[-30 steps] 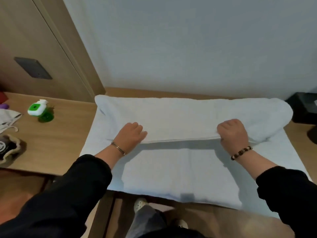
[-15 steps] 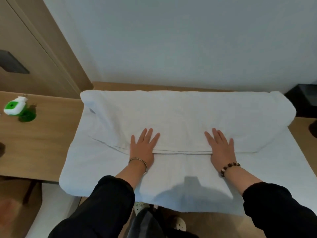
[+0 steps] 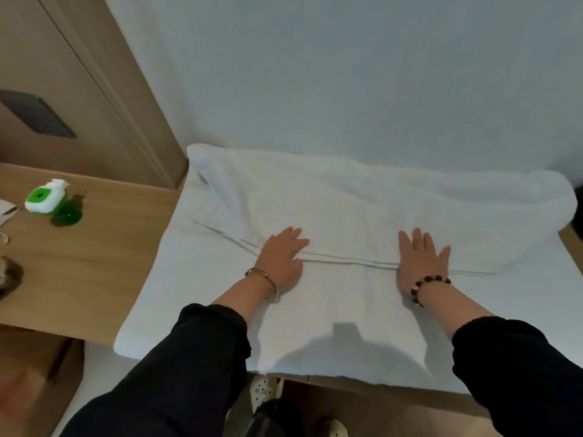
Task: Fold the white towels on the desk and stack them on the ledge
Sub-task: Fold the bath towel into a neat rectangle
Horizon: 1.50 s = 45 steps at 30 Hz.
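Note:
A large white towel [image 3: 347, 203] lies spread over the wooden desk [image 3: 94, 266], its far half folded toward me so the hemmed edge runs across the middle. My left hand [image 3: 282, 258] lies flat on that folded edge, fingers straight. My right hand [image 3: 421, 260] presses flat on the same edge further right, fingers spread. The towel's near part hangs slightly over the desk's front edge. The towel's far side reaches the pale wall, hiding the desk's back strip.
A green and white bottle [image 3: 47, 198] lies on the desk at the left. A wooden panel [image 3: 79, 89] with a dark switch plate [image 3: 34, 113] stands at the back left. A dark object [image 3: 579, 197] sits at the right edge. My shoes [image 3: 265, 389] show below the desk.
A second ago both hands gripped the towel's edge, bringing it toward me. They let go and flattened on the fold, and have since stayed pressed there.

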Each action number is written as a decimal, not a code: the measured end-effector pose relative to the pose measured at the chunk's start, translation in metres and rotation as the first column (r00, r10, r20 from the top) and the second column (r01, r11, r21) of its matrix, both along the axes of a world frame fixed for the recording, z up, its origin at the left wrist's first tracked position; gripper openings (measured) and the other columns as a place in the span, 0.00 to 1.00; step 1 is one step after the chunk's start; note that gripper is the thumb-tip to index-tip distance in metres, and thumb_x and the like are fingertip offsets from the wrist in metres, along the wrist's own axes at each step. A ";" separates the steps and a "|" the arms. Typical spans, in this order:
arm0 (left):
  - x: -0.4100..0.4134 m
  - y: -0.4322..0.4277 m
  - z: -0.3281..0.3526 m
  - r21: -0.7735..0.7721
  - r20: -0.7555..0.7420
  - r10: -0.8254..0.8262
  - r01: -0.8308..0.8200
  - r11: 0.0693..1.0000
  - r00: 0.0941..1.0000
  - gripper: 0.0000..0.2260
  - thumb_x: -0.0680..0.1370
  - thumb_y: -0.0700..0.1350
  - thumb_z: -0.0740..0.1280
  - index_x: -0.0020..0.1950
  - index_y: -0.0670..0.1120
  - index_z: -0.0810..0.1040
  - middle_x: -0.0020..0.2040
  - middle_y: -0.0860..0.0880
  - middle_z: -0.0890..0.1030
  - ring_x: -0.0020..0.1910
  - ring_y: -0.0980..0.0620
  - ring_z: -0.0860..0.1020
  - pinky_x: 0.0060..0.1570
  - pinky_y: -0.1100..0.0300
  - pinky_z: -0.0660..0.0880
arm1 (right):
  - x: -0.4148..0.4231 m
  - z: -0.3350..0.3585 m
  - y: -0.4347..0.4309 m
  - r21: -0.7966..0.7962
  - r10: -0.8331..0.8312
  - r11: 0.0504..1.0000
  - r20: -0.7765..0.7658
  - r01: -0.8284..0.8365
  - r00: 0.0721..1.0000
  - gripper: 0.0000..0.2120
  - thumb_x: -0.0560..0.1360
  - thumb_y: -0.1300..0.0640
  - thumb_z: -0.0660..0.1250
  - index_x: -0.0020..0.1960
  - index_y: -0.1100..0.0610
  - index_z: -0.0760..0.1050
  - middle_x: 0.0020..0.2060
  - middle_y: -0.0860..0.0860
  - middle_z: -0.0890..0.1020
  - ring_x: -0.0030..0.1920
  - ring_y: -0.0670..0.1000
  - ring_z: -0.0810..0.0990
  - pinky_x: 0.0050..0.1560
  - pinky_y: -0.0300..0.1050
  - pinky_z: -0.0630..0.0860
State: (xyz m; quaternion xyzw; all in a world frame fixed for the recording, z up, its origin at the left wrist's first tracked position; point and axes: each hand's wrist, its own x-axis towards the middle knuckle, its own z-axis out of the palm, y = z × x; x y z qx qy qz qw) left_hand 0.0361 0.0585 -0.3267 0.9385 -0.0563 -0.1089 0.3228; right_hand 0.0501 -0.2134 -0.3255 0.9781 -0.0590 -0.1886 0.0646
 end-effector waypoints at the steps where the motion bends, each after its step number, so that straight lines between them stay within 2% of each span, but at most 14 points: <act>1: -0.011 0.011 0.006 -0.188 0.001 0.151 -0.148 0.971 0.989 0.18 0.75 0.33 0.62 0.62 0.45 0.78 0.68 0.47 0.73 0.70 0.49 0.66 0.70 0.60 0.58 | -0.005 0.002 0.013 0.011 -0.001 1.000 0.010 0.001 1.000 0.37 0.76 0.64 0.55 0.77 0.55 0.36 0.76 0.56 0.38 0.76 0.57 0.39 0.73 0.62 0.42; 3: -0.026 0.038 0.014 -0.383 -0.025 0.520 -0.488 0.784 0.854 0.13 0.73 0.31 0.62 0.45 0.45 0.82 0.49 0.48 0.82 0.54 0.49 0.77 0.52 0.72 0.70 | -0.017 0.005 0.045 0.082 0.058 0.995 0.076 -0.064 0.995 0.37 0.75 0.63 0.56 0.77 0.57 0.37 0.76 0.57 0.37 0.76 0.57 0.38 0.74 0.59 0.41; 5: -0.030 0.069 0.017 -0.472 -0.207 0.764 -0.746 0.469 0.611 0.13 0.74 0.31 0.60 0.40 0.46 0.80 0.43 0.46 0.81 0.43 0.49 0.77 0.41 0.68 0.72 | -0.025 0.008 0.085 0.207 0.154 0.960 0.164 -0.187 0.974 0.38 0.73 0.66 0.55 0.77 0.57 0.39 0.76 0.56 0.38 0.76 0.55 0.39 0.74 0.55 0.40; 8: -0.009 0.105 0.019 -0.511 -0.652 0.677 -0.857 -0.058 0.343 0.07 0.79 0.35 0.58 0.46 0.41 0.74 0.40 0.43 0.77 0.35 0.51 0.76 0.37 0.62 0.73 | -0.022 0.011 0.144 0.399 0.260 0.866 0.156 -0.302 0.953 0.36 0.74 0.65 0.54 0.78 0.54 0.41 0.77 0.52 0.42 0.76 0.51 0.43 0.74 0.48 0.40; 11: 0.013 0.122 0.019 -0.441 -0.839 0.447 -0.868 -0.226 0.310 0.07 0.80 0.39 0.59 0.43 0.39 0.71 0.45 0.41 0.78 0.45 0.46 0.80 0.55 0.59 0.73 | -0.013 0.009 0.178 0.385 0.285 0.878 0.056 -0.284 0.957 0.34 0.77 0.63 0.54 0.78 0.54 0.43 0.77 0.52 0.46 0.76 0.51 0.48 0.76 0.50 0.47; 14: 0.026 0.129 0.025 -0.405 -0.900 0.292 -0.871 -0.278 0.325 0.10 0.80 0.43 0.61 0.39 0.42 0.70 0.57 0.37 0.79 0.60 0.39 0.76 0.59 0.55 0.71 | -0.006 0.007 0.191 0.304 0.258 0.914 0.075 -0.268 0.963 0.30 0.77 0.62 0.56 0.77 0.55 0.49 0.76 0.53 0.52 0.75 0.53 0.53 0.74 0.50 0.55; 19: 0.040 0.123 0.039 -0.384 -0.922 0.195 -0.858 -0.342 0.335 0.05 0.77 0.46 0.67 0.49 0.46 0.77 0.41 0.52 0.79 0.46 0.51 0.79 0.46 0.59 0.73 | -0.008 0.003 0.191 0.288 0.235 0.924 0.097 -0.253 0.967 0.28 0.79 0.61 0.54 0.77 0.53 0.49 0.77 0.52 0.51 0.75 0.51 0.52 0.74 0.47 0.56; 25: 0.051 0.107 0.063 -0.268 -0.916 0.315 -0.963 -0.019 0.248 0.19 0.79 0.46 0.62 0.69 0.43 0.70 0.69 0.44 0.71 0.66 0.42 0.71 0.61 0.46 0.69 | -0.011 -0.001 0.189 0.306 0.203 0.925 0.106 -0.226 0.973 0.28 0.80 0.60 0.54 0.77 0.52 0.49 0.77 0.50 0.50 0.76 0.50 0.50 0.75 0.46 0.53; 29: 0.051 0.111 0.062 -0.272 -0.959 0.170 -0.903 -0.332 0.226 0.12 0.80 0.42 0.60 0.62 0.39 0.73 0.65 0.42 0.75 0.60 0.43 0.75 0.55 0.57 0.76 | -0.010 -0.002 0.186 0.331 0.198 0.919 0.089 -0.216 0.976 0.28 0.79 0.60 0.54 0.77 0.51 0.51 0.77 0.50 0.51 0.76 0.50 0.50 0.75 0.46 0.54; 32: 0.049 0.133 0.055 -0.401 -0.898 0.339 -0.842 -0.361 0.282 0.19 0.81 0.44 0.61 0.71 0.41 0.65 0.70 0.47 0.69 0.68 0.53 0.68 0.50 0.82 0.64 | -0.010 -0.002 0.184 0.336 0.199 0.918 0.071 -0.212 0.977 0.28 0.79 0.59 0.54 0.77 0.51 0.51 0.77 0.50 0.51 0.76 0.50 0.51 0.75 0.46 0.54; 35: 0.042 0.156 0.034 -0.439 -0.882 0.347 -0.821 -0.365 0.318 0.14 0.80 0.46 0.62 0.65 0.45 0.69 0.56 0.47 0.77 0.55 0.52 0.77 0.59 0.64 0.68 | -0.010 -0.001 0.186 0.324 0.197 0.923 0.068 -0.208 0.978 0.28 0.79 0.58 0.54 0.77 0.50 0.51 0.77 0.50 0.51 0.76 0.50 0.51 0.75 0.47 0.53; 39: 0.039 0.162 0.020 -0.475 -0.870 0.255 -0.855 -0.208 0.422 0.19 0.80 0.48 0.63 0.68 0.43 0.69 0.67 0.44 0.73 0.69 0.47 0.69 0.66 0.55 0.64 | -0.010 -0.003 0.186 0.337 0.175 0.922 0.083 -0.193 0.981 0.27 0.80 0.59 0.54 0.77 0.50 0.51 0.77 0.50 0.51 0.76 0.50 0.50 0.75 0.46 0.51; 42: 0.045 0.157 0.020 -0.439 -0.873 0.305 -0.886 -0.149 0.381 0.11 0.78 0.44 0.67 0.58 0.41 0.76 0.60 0.44 0.78 0.67 0.45 0.72 0.61 0.54 0.71 | -0.009 0.000 0.186 0.306 0.178 0.932 0.085 -0.196 0.980 0.27 0.80 0.62 0.52 0.77 0.50 0.53 0.77 0.49 0.53 0.76 0.50 0.52 0.73 0.45 0.54; 45: 0.045 0.162 0.025 -0.495 -0.822 0.430 -0.842 -0.212 0.375 0.08 0.77 0.36 0.66 0.56 0.39 0.76 0.49 0.41 0.80 0.49 0.44 0.80 0.48 0.54 0.80 | -0.008 0.014 0.193 0.233 0.164 0.948 0.232 -0.219 0.959 0.18 0.77 0.66 0.54 0.64 0.58 0.70 0.62 0.51 0.76 0.63 0.54 0.73 0.63 0.44 0.64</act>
